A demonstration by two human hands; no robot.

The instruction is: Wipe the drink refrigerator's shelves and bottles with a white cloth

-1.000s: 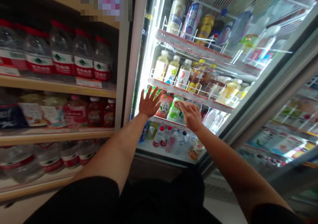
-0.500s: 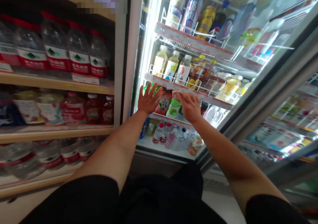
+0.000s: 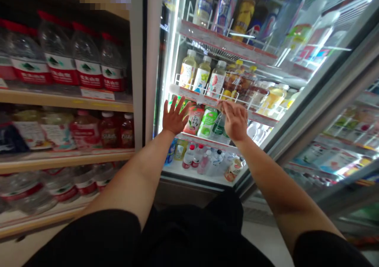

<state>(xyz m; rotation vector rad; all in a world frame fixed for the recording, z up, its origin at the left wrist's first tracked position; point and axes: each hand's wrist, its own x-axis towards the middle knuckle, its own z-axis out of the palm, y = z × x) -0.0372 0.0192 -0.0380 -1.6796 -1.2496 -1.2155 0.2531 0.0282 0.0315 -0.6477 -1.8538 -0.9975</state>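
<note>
My left hand point(image 3: 174, 119) is open, fingers spread, in front of the left side of a lit drinks cooler point(image 3: 192, 182). Behind it are a red-labelled bottle point(image 3: 194, 119) and a green-and-white bottle point(image 3: 207, 121). To the right, my right hand point(image 3: 236, 121) has its fingers curled together near a shelf's price strip point(image 3: 204, 99). A pale pink cloth-like piece showed at those fingertips a moment ago; now the fingers mostly hide it. Whether either hand touches glass, I cannot tell.
Wooden shelves point(image 3: 97, 155) with red-capped water bottles point(image 3: 59, 57) and juice bottles point(image 3: 87, 130) stand on the left. A metal door frame point(image 3: 284, 128) slants along the right, beside another cooler section point(image 3: 322, 158). Upper cooler shelves hold tall cans point(image 3: 244, 19) and several bottles.
My right hand has shifted right and slightly up, uncovering more of the green-and-white bottle and a dark green one. My left hand stays spread in nearly the same place. The view has shifted slightly.
</note>
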